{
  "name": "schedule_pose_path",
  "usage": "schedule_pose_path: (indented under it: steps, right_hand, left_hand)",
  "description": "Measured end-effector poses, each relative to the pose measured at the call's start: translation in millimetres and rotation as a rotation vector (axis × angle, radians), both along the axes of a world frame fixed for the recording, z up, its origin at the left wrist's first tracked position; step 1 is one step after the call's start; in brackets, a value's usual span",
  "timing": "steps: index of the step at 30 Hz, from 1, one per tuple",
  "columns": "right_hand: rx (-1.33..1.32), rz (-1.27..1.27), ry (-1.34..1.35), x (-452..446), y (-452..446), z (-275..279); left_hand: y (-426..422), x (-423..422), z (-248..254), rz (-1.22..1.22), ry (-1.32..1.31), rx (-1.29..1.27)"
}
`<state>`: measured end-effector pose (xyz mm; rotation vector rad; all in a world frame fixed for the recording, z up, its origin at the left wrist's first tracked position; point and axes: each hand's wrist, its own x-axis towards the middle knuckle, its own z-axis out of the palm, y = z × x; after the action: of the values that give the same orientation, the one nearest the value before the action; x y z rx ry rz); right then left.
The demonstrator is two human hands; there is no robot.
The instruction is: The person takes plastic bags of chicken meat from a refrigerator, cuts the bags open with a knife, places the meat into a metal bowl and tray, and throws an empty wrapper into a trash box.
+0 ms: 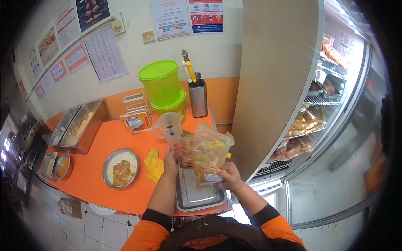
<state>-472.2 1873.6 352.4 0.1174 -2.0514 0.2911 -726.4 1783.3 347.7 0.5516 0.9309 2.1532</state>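
Observation:
A clear plastic bag of yellowish food pieces [209, 154] hangs upright over the tray, a white label near its lower edge. My right hand [230, 175] is closed on its lower right corner. To its left, my left hand [171, 160] has thumb and fingers apart, beside a second bag with reddish contents [186, 157]; whether it touches that bag is unclear. Just behind my left hand is a clear measuring jug [169, 127]. Under both bags lies a metal tray [199, 200], partly covered by them.
On the orange table stand a metal bowl [108, 179] with meat pieces in pale liquid, a yellow cloth [155, 165], green tubs [159, 79], a knife block [198, 98] and metal bins [83, 144]. At the right, an open fridge [316, 100] holds bagged food; its glass door [331, 180] stands out.

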Motion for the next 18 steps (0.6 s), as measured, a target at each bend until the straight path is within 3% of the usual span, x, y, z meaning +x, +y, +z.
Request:
schedule_pose_path:
  steps: [2,5,7,8,11,14,18]
  right_hand:
    - [0.030,0.001,-0.070,-28.1,4.5,-7.7]
    - [-0.015,0.067,-0.265,-51.1,6.3,-12.3]
    - [-0.153,0.168,-0.414,-56.0,9.0,-5.1]
    - [-0.247,0.237,-0.359,-53.9,17.6,4.4]
    - [-0.366,-0.308,-0.233,-59.5,70.8,-22.5]
    - [-0.441,-0.460,-0.751,-53.0,102.1,-39.7]
    - [-0.392,-0.454,-1.044,-58.9,104.7,-34.2]
  left_hand:
    - [-17.0,7.9,19.8,-0.383,-0.125,0.141]
    - [-17.3,11.7,47.1,-0.176,0.396,-0.209]
    - [-16.3,4.4,29.7,-0.116,0.449,-0.443]
    - [-14.2,1.5,22.7,-0.083,0.474,-0.555]
    - [-10.6,-0.8,10.2,0.009,0.216,-0.328]
    - [-6.3,-2.1,7.9,0.053,0.176,-0.395]
    - [-2.7,3.8,19.0,0.034,0.357,-0.462]
